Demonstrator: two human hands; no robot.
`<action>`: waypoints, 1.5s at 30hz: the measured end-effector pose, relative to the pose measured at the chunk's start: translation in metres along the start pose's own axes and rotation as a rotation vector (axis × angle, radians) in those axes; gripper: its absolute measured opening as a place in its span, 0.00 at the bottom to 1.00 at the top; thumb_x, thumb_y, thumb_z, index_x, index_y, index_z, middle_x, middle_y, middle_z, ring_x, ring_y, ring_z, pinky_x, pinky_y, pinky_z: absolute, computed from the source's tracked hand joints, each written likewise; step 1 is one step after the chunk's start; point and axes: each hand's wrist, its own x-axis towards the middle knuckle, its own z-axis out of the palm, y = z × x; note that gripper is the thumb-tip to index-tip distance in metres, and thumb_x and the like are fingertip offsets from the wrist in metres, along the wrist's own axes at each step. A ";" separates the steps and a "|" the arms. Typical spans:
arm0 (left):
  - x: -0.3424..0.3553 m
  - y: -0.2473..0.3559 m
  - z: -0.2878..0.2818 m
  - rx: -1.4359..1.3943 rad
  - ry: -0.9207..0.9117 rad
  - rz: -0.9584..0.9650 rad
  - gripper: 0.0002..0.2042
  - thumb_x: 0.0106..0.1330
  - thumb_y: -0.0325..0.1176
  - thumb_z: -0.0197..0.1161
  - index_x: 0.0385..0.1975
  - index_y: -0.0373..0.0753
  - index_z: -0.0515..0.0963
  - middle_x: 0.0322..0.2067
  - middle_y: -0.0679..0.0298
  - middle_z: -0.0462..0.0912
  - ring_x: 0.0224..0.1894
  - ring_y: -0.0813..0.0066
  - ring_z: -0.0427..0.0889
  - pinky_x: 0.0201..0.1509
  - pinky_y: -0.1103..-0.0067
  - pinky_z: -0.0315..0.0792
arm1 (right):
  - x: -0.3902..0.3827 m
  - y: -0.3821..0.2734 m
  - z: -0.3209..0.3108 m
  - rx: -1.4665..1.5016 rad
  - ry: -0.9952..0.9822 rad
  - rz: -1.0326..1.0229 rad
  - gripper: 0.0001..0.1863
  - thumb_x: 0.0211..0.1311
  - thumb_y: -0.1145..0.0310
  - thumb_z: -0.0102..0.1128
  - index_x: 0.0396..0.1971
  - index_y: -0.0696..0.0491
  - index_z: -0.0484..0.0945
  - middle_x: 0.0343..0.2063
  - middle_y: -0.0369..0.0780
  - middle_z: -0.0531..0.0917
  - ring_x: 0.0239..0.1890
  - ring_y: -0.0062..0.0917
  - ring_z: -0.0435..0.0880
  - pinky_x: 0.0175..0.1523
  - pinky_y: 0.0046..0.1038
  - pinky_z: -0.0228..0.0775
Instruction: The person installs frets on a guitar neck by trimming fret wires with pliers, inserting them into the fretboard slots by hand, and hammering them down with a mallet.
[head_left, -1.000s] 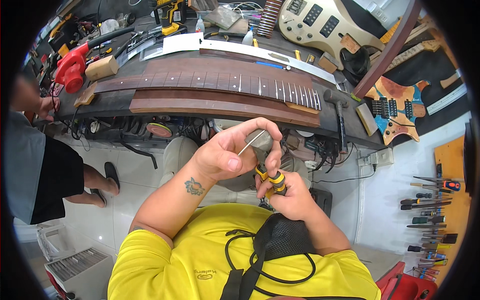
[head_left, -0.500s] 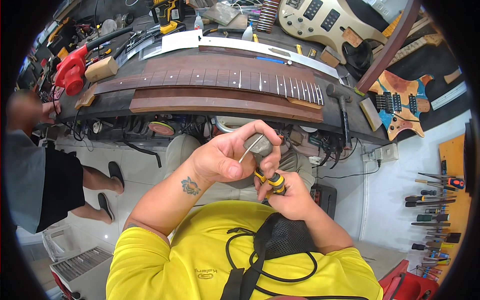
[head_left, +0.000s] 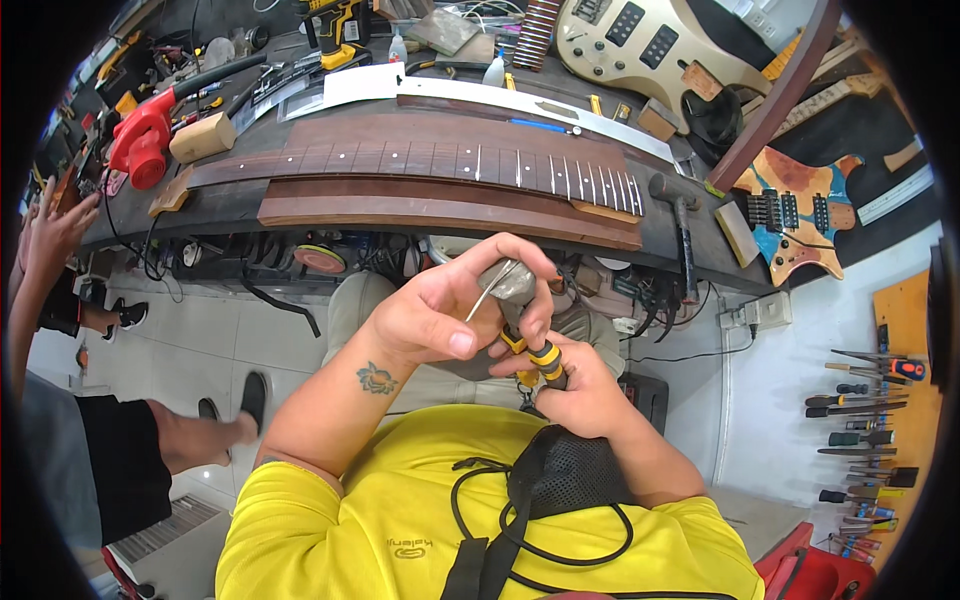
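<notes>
Both hands are raised in front of my chest. My right hand [head_left: 580, 392] is wrapped round the yellow-and-black handles of a pair of end nippers [head_left: 512, 283], whose grey metal head points up and away from me. My left hand [head_left: 425, 315] curls around that head, with a short thin piece of metal wire [head_left: 488, 292], like fret wire, between its fingers and against the nippers' jaws. Beyond my hands, a guitar neck [head_left: 430, 160] lies across the workbench; bright metal frets sit in its right-hand part.
A hammer [head_left: 682, 235] lies right of the neck near the bench [head_left: 140, 220] edge. A red blower [head_left: 142, 145] stands left, guitar bodies [head_left: 795, 215] lie right. Files [head_left: 862, 438] hang on a board. Another person's hand [head_left: 62, 228] and legs [head_left: 185, 438] are at the left.
My hands have shifted slightly left, and the wire has tilted a little in the left fingers. At the left, people have moved; a raised hand and another pair of feet have appeared.
</notes>
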 end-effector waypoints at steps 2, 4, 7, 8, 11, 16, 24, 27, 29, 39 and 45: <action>0.000 -0.002 0.003 -0.064 0.074 0.032 0.40 0.71 0.39 0.75 0.76 0.35 0.58 0.45 0.52 0.77 0.54 0.54 0.79 0.62 0.58 0.70 | 0.001 -0.002 0.000 -0.005 -0.012 0.010 0.34 0.46 0.85 0.50 0.60 0.65 0.79 0.61 0.46 0.83 0.65 0.35 0.85 0.76 0.37 0.68; -0.005 -0.002 0.000 -0.015 0.098 0.020 0.38 0.74 0.40 0.73 0.77 0.34 0.59 0.47 0.51 0.79 0.55 0.54 0.80 0.63 0.58 0.71 | 0.002 -0.003 0.001 0.005 -0.009 0.009 0.32 0.46 0.85 0.50 0.57 0.65 0.82 0.61 0.45 0.84 0.66 0.34 0.84 0.76 0.36 0.67; -0.008 -0.009 0.006 0.047 0.207 0.047 0.33 0.79 0.40 0.68 0.76 0.33 0.61 0.52 0.48 0.81 0.58 0.53 0.82 0.65 0.58 0.73 | 0.004 0.005 0.000 0.002 -0.010 -0.031 0.30 0.46 0.85 0.50 0.53 0.64 0.85 0.59 0.44 0.84 0.65 0.33 0.83 0.75 0.36 0.68; -0.007 -0.013 0.011 0.061 0.294 0.087 0.30 0.81 0.39 0.65 0.75 0.33 0.64 0.55 0.47 0.83 0.60 0.53 0.83 0.66 0.59 0.74 | 0.005 0.005 -0.001 0.005 -0.007 -0.028 0.30 0.46 0.85 0.50 0.53 0.64 0.85 0.59 0.44 0.84 0.65 0.33 0.83 0.75 0.36 0.68; -0.001 -0.014 0.028 0.115 0.542 0.123 0.26 0.83 0.40 0.61 0.73 0.31 0.67 0.56 0.46 0.84 0.61 0.53 0.84 0.66 0.62 0.76 | 0.006 0.004 -0.004 -0.050 0.043 0.020 0.26 0.48 0.84 0.53 0.49 0.61 0.88 0.54 0.43 0.84 0.62 0.33 0.83 0.72 0.35 0.70; -0.054 -0.005 -0.026 0.392 0.887 -0.196 0.12 0.87 0.38 0.54 0.57 0.38 0.76 0.35 0.63 0.79 0.34 0.76 0.76 0.43 0.76 0.72 | -0.007 0.010 -0.032 -0.117 0.335 0.109 0.18 0.51 0.81 0.57 0.42 0.59 0.88 0.49 0.42 0.85 0.56 0.31 0.84 0.66 0.33 0.74; -0.059 -0.027 -0.004 0.254 0.902 -0.148 0.14 0.85 0.42 0.57 0.56 0.38 0.81 0.39 0.67 0.80 0.35 0.79 0.75 0.42 0.78 0.70 | -0.059 -0.017 -0.190 -0.935 1.092 0.469 0.13 0.57 0.69 0.66 0.38 0.60 0.90 0.34 0.51 0.92 0.38 0.47 0.92 0.50 0.41 0.81; -0.056 -0.032 -0.015 0.241 0.788 -0.177 0.17 0.83 0.40 0.62 0.61 0.35 0.82 0.44 0.65 0.84 0.40 0.77 0.81 0.46 0.77 0.74 | -0.053 0.003 -0.239 -1.111 1.084 0.657 0.16 0.59 0.65 0.70 0.42 0.61 0.90 0.40 0.56 0.91 0.45 0.51 0.91 0.54 0.45 0.81; -0.049 -0.029 -0.018 0.155 0.680 -0.176 0.18 0.82 0.38 0.65 0.63 0.34 0.82 0.46 0.64 0.85 0.42 0.76 0.83 0.48 0.77 0.76 | -0.045 0.011 -0.252 -1.210 1.003 0.782 0.20 0.59 0.60 0.73 0.43 0.61 0.90 0.42 0.57 0.91 0.47 0.52 0.91 0.57 0.47 0.80; -0.020 -0.039 -0.016 -0.146 0.628 0.009 0.11 0.73 0.31 0.74 0.49 0.36 0.83 0.40 0.66 0.89 0.39 0.76 0.87 0.44 0.78 0.82 | -0.018 -0.047 -0.124 -1.011 0.682 -0.174 0.29 0.55 0.63 0.81 0.56 0.56 0.84 0.53 0.46 0.85 0.55 0.45 0.87 0.61 0.42 0.79; -0.003 -0.041 -0.008 -0.067 0.535 -0.021 0.07 0.72 0.25 0.74 0.46 0.36 0.85 0.39 0.62 0.90 0.35 0.76 0.89 0.41 0.79 0.84 | 0.033 -0.067 -0.042 -0.668 0.147 -0.301 0.38 0.47 0.66 0.86 0.61 0.58 0.82 0.50 0.46 0.86 0.52 0.40 0.87 0.61 0.38 0.79</action>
